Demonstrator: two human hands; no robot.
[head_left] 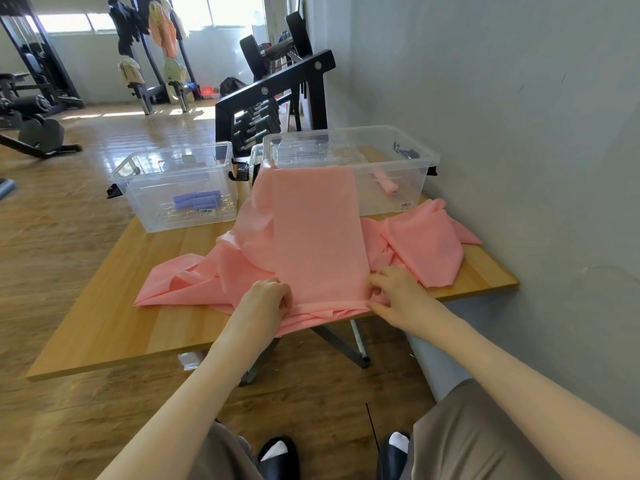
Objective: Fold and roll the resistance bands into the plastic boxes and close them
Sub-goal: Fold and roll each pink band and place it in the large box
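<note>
A long pink resistance band [317, 233] lies flat down the middle of the wooden table [104, 327], its far end draped over the rim of the right clear plastic box [398, 188]. My left hand [268, 299] grips its near left corner at the table's front edge. My right hand [398, 294] pinches the near right corner. More pink bands [427, 244] lie crumpled underneath and to both sides. A rolled pink band [387, 183] sits inside the right box. The left clear box [173, 188] holds rolled purple bands [197, 199].
A grey wall runs close along the table's right side. Behind the boxes stands a black dumbbell rack [273, 95]. Gym machines stand far left on the wooden floor. My knees and slippers are below the table's front edge.
</note>
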